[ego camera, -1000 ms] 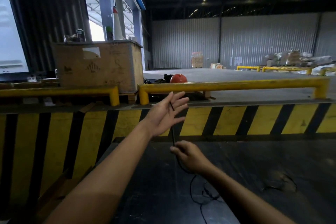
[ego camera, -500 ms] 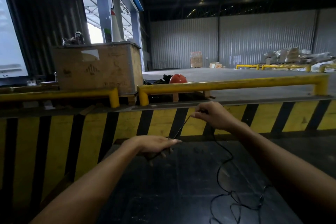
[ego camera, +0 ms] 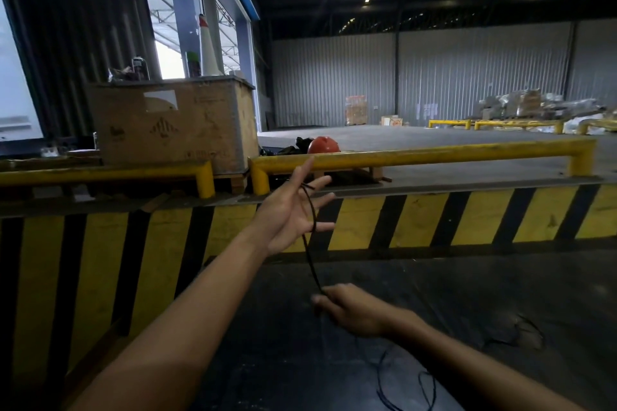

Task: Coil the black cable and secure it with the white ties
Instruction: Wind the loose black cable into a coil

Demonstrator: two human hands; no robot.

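Note:
My left hand is raised with palm up and fingers spread, and the thin black cable is looped across its fingers. The cable runs taut down to my right hand, which pinches it low over the dark surface. Below the right hand, the loose remainder of the cable lies in tangled loops on the surface. No white ties are in view.
A yellow and black striped barrier stands just behind my hands, topped by yellow rails. A large cardboard box sits at the back left, a red helmet beside it. The dark work surface extends to the right.
My left hand rose from palm-down near the surface to palm-up with the cable over its fingers. My right hand dropped from up by the barrier to low over the surface, pulling the cable down.

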